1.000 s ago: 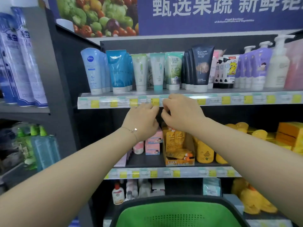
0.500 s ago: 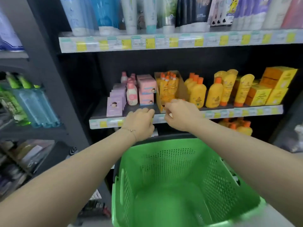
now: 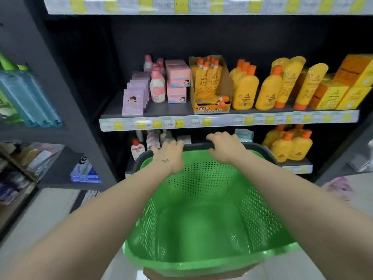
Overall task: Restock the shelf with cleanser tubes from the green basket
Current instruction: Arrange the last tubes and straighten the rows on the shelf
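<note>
Left grip (image 3: 168, 156) and right grip (image 3: 226, 147) are both on the far dark rim of the basket (image 3: 201, 199), fingers curled over it, holding nothing else. Basket interior below the grips looks empty; no cleanser tubes in view. Shelf (image 3: 171, 110) just above the grips carries yellow bottles (image 3: 245, 91), not tubes. Likely step: restocking done, basket being handled. Next move: a two-grip lift away, keeping clear of the shelf edge.

1. The left hand (image 3: 168, 156) and right hand (image 3: 226, 147) drop from the upper price rail (image 3: 201, 6) to the far dark rim (image 3: 194, 146) of the green basket (image 3: 260, 201), fingers curling over it.
2. The view tilts down: the cleanser tubes leave the frame and the basket's whole inside shows.
</note>
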`<state>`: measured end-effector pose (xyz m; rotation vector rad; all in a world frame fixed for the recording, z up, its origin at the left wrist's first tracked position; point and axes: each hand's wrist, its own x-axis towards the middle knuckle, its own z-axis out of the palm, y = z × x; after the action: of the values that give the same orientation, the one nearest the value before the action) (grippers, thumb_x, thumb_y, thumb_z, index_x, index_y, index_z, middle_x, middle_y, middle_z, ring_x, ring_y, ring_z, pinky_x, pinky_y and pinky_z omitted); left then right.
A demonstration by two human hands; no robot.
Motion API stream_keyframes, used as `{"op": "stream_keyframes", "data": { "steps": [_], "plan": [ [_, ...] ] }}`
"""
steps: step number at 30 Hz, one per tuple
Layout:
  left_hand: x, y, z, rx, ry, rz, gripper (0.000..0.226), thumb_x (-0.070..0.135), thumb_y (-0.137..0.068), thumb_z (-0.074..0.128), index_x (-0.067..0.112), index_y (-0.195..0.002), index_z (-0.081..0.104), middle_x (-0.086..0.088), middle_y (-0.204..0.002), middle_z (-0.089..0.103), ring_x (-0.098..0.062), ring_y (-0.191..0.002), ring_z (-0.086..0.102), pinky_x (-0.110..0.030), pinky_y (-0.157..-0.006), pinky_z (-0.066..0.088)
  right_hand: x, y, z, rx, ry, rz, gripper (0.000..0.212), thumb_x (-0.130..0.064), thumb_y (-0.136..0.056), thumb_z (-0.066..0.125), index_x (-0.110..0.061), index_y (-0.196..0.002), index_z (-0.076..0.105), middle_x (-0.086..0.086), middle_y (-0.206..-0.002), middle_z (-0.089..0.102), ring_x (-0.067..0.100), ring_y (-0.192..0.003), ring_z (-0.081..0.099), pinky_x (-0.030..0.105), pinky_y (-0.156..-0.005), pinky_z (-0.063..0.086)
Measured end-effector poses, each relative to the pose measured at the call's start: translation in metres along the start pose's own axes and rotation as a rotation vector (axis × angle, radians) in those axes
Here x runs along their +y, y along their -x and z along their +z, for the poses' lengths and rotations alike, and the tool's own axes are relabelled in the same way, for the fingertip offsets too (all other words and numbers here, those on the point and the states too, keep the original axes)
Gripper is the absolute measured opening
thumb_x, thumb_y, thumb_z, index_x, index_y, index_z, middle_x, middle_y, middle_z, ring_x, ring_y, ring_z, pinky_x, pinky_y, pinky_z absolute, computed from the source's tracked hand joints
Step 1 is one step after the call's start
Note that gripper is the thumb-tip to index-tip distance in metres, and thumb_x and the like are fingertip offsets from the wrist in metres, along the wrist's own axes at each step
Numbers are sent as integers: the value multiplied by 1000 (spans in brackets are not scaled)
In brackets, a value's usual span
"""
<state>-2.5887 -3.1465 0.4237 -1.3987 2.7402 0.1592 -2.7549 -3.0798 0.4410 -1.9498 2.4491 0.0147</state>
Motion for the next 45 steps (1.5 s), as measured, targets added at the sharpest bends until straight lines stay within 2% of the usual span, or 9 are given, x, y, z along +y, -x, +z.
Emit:
{"op": "stream_keyframes", "data": {
  "steps": [5, 12, 16, 21, 25, 29, 34, 40, 45],
  "plan": [
    [-6, -10, 3, 82, -66, -60, 48, 1, -83, 47, 18, -127, 45, -4, -124, 57, -28, -115, 51, -44, -97, 31, 13, -10, 11, -23, 49, -15, 25, -17, -95, 45, -20, -119, 53, 3, -106, 63, 27, -101, 56, 42, -87, 34],
    [-6, -14, -7, 144, -101, -111, 27, 14, -92, 55, 20, -118, 55, -9, -119, 57, -32, -106, 57, -35, -83, 41, 22, -15, 7, 11, 60, -125, 20, -24, -99, 46, -15, -115, 54, 7, -104, 64, 29, -98, 58, 38, -78, 34],
    [-6, -12, -23, 185, -19, -117, 20, 20, -93, 53, 19, -113, 54, -6, -113, 61, -30, -105, 57, -39, -87, 40, 27, -14, -11, 52, 50, -169, 21, -30, -98, 47, -14, -110, 53, 9, -104, 65, 29, -94, 59, 36, -72, 38],
    [-3, -5, -44, 192, 51, -133, 12, 18, -88, 54, 17, -99, 49, -7, -103, 60, -28, -84, 52, -34, -75, 39, 31, -8, -36, -84, -129, -191, 19, -31, -100, 44, -13, -107, 42, 11, -107, 60, 27, -86, 53, 35, -68, 42],
    [-2, 5, -59, 203, 43, -115, 13, 24, -89, 54, 15, -98, 50, -8, -107, 59, -29, -92, 55, -34, -73, 43, 35, 3, -55, -115, -168, -251, 22, -34, -101, 41, -14, -112, 45, 1, -101, 53, 21, -86, 48, 33, -72, 39],
    [0, 14, -74, 170, -18, -144, 18, 34, -90, 52, 16, -90, 50, -4, -95, 56, -28, -94, 56, -36, -82, 45, 33, 10, -73, -163, -144, -251, 20, -35, -100, 42, -20, -88, 43, 2, -87, 52, 22, -81, 48, 33, -70, 38],
    [0, 27, -91, 144, 54, -188, 24, 30, -82, 58, 13, -68, 50, -5, -74, 55, -26, -70, 55, -29, -60, 43, 29, 14, -99, -271, -269, -220, 28, -25, -92, 61, -14, -72, 45, 3, -74, 44, 20, -67, 41, 31, -59, 31],
    [-3, 49, -115, 176, -2, -192, 11, 26, -76, 59, 16, -73, 56, -2, -73, 56, -26, -73, 57, -27, -61, 43, 22, 16, -117, -221, -290, -282, 31, -26, -87, 67, -14, -67, 46, 3, -66, 44, 20, -60, 40, 30, -56, 31],
    [-14, 69, -139, 237, -33, -226, 13, 31, -78, 57, 19, -75, 57, 0, -79, 53, -21, -69, 53, -29, -66, 48, 5, 15, -138, -127, -250, -349, 23, -27, -85, 68, -7, -79, 58, 2, -68, 48, 19, -63, 44, 29, -56, 33]
  ]
}}
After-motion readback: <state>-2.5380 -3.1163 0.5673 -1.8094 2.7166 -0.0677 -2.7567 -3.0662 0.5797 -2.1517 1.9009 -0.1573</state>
